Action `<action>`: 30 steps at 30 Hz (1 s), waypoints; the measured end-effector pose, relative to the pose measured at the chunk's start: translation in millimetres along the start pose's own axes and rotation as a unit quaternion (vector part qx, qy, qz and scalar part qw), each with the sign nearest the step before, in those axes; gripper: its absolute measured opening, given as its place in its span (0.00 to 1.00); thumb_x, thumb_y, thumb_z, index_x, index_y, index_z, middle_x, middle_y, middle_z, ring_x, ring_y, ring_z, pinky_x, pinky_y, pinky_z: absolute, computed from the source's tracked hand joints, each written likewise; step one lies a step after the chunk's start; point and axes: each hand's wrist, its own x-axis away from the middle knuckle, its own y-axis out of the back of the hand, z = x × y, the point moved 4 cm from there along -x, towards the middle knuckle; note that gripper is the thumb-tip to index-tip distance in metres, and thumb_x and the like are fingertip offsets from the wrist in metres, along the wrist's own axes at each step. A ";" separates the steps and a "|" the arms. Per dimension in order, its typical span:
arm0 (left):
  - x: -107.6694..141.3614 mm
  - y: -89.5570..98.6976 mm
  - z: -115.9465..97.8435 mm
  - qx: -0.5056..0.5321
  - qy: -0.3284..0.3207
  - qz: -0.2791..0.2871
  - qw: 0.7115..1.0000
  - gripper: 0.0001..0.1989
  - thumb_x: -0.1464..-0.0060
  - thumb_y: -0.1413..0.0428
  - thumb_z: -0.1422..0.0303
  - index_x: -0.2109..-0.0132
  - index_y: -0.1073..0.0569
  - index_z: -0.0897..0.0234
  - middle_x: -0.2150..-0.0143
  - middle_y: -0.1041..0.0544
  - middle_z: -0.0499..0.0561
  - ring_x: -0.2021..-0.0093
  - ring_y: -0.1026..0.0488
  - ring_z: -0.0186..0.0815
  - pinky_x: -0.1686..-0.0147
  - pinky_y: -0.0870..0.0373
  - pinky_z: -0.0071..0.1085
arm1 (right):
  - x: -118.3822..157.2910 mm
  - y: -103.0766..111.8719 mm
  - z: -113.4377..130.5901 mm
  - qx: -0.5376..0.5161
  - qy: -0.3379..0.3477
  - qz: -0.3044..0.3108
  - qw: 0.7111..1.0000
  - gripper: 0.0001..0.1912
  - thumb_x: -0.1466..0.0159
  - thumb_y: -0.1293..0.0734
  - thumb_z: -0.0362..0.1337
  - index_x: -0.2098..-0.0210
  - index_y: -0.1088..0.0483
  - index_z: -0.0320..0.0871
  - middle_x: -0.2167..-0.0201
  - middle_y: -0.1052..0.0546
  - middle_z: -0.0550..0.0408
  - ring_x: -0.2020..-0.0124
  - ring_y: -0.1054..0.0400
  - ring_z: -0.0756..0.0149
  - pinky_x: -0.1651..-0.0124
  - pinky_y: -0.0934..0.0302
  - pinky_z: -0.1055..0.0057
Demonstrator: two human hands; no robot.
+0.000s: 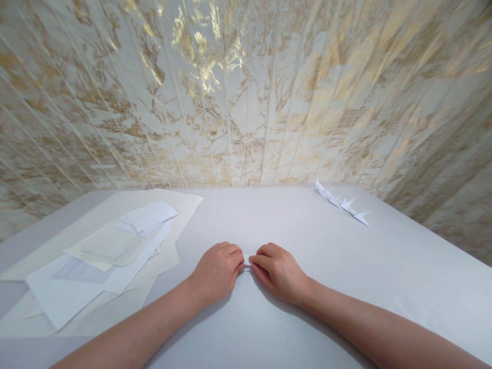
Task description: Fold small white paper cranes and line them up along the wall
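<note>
The left hand [220, 271] and right hand [280, 271] are pinching a small folded paper [247, 267] between them.
Its visible sliver is running nine to three o'clock, the hands hiding the rest; the left is holding the nine-o'clock side, the right the three, neither sitting nearer. Paper cranes [361, 219] are resting toward two o'clock.
</note>
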 end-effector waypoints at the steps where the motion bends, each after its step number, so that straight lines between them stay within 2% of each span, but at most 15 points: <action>1: -0.1 -0.9 -0.6 -0.008 -0.006 -0.001 1.000 0.10 0.45 0.54 0.74 0.68 0.28 0.65 0.66 0.26 0.54 0.63 0.32 0.38 0.59 0.36 0.35 | 0.1 -0.1 0.1 0.012 0.009 0.000 1.000 0.10 0.38 0.41 0.32 0.69 0.28 0.41 0.72 0.28 0.51 0.68 0.37 0.65 0.64 0.44 0.71; 4: -2.0 -2.1 0.1 0.003 -0.007 -0.015 1.000 0.09 0.46 0.53 0.74 0.69 0.29 0.65 0.67 0.27 0.53 0.63 0.32 0.38 0.60 0.37 0.34 | 0.3 -0.7 -1.3 0.020 0.024 -0.002 1.000 0.11 0.38 0.42 0.31 0.70 0.28 0.41 0.73 0.28 0.51 0.69 0.37 0.66 0.66 0.44 0.71; 8: -7.0 -2.8 5.1 0.089 0.041 -0.030 0.995 0.06 0.48 0.49 0.73 0.72 0.30 0.64 0.68 0.28 0.51 0.64 0.33 0.36 0.61 0.37 0.32 | -1.1 -1.1 -7.0 -0.053 -0.008 -0.015 0.998 0.08 0.39 0.40 0.29 0.69 0.29 0.41 0.72 0.28 0.52 0.68 0.36 0.67 0.65 0.43 0.73; 11: -8.6 -3.9 6.8 0.125 0.076 -0.039 0.989 0.06 0.51 0.47 0.75 0.74 0.31 0.64 0.65 0.28 0.51 0.61 0.34 0.36 0.59 0.38 0.33 | -2.8 -0.8 -8.2 -0.080 -0.024 -0.022 0.996 0.07 0.41 0.40 0.27 0.71 0.31 0.40 0.72 0.29 0.52 0.67 0.37 0.66 0.64 0.42 0.72; 14: -8.1 -4.6 4.9 0.142 0.075 -0.047 0.986 0.05 0.53 0.46 0.76 0.73 0.33 0.63 0.63 0.27 0.51 0.59 0.34 0.37 0.56 0.39 0.33 | -3.5 0.6 -5.7 -0.077 -0.009 -0.043 0.996 0.06 0.42 0.41 0.26 0.70 0.34 0.40 0.70 0.29 0.50 0.65 0.37 0.64 0.61 0.42 0.69; 20: -6.2 -4.7 6.6 0.222 0.128 -0.069 0.964 0.04 0.53 0.48 0.75 0.73 0.34 0.63 0.70 0.28 0.47 0.67 0.33 0.34 0.65 0.37 0.29 | -2.4 1.1 -5.3 -0.133 -0.006 -0.092 0.987 0.09 0.40 0.46 0.25 0.67 0.39 0.41 0.71 0.29 0.51 0.70 0.36 0.67 0.68 0.40 0.72; 26: -4.7 13.0 7.1 0.307 0.108 -0.156 0.933 0.07 0.57 0.45 0.76 0.78 0.35 0.64 0.69 0.29 0.48 0.66 0.32 0.33 0.64 0.36 0.28 | -5.9 11.4 -12.2 -0.247 -0.054 -0.157 0.955 0.04 0.41 0.40 0.31 0.72 0.35 0.42 0.73 0.27 0.54 0.71 0.34 0.69 0.67 0.38 0.72; 30: -10.7 29.3 8.9 0.333 0.113 -0.192 0.916 0.07 0.58 0.44 0.74 0.78 0.34 0.64 0.70 0.29 0.48 0.68 0.32 0.32 0.65 0.36 0.28 | -17.3 27.4 -13.8 -0.281 -0.045 -0.176 0.942 0.04 0.42 0.37 0.34 0.73 0.33 0.41 0.75 0.27 0.55 0.72 0.33 0.69 0.66 0.38 0.72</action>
